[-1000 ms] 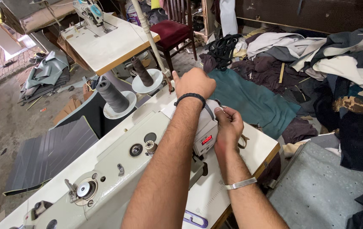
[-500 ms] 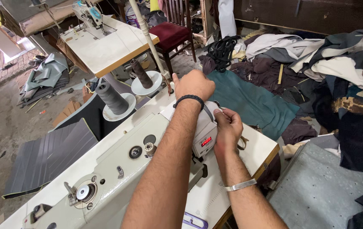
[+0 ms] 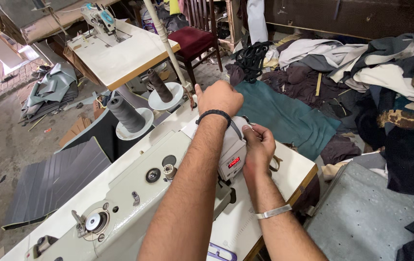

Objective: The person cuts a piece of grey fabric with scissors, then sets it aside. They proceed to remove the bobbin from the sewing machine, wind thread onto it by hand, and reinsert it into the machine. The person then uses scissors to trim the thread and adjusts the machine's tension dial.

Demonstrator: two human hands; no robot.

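Little has shifted over the past second: both hands stay at the head end of the sewing machine, and only the left fist has settled a touch lower.

Seen from the head camera, a white industrial sewing machine (image 3: 134, 193) runs diagonally across a pale tabletop (image 3: 245, 227). The left hand (image 3: 219, 97), with a black band at the wrist, reaches over the top of the machine's head; its grip is clenched into a fist, but whether anything lies inside cannot be told. The right hand (image 3: 259, 147), a silver bangle (image 3: 273, 211) on its forearm, is pressed against the far side of the machine's head, just beside a small red panel (image 3: 234, 162). Its fingers curl in and pinch something fine near the top of the head; what that is stays too small to make out.

Behind the machine two thread cones stand upright on round white bases: a grey cone (image 3: 125, 114) to the left and a darker brown cone (image 3: 160, 85) near a slanted white pole (image 3: 168, 46). A teal cloth (image 3: 289, 116) lies spread just past the hands, with heaps of mixed garments (image 3: 362, 67) beyond. Farther back sit a second sewing table (image 3: 120, 53) and a chair with a red seat (image 3: 195, 41). Dark grey sheets (image 3: 52, 179) lie on the floor at left.
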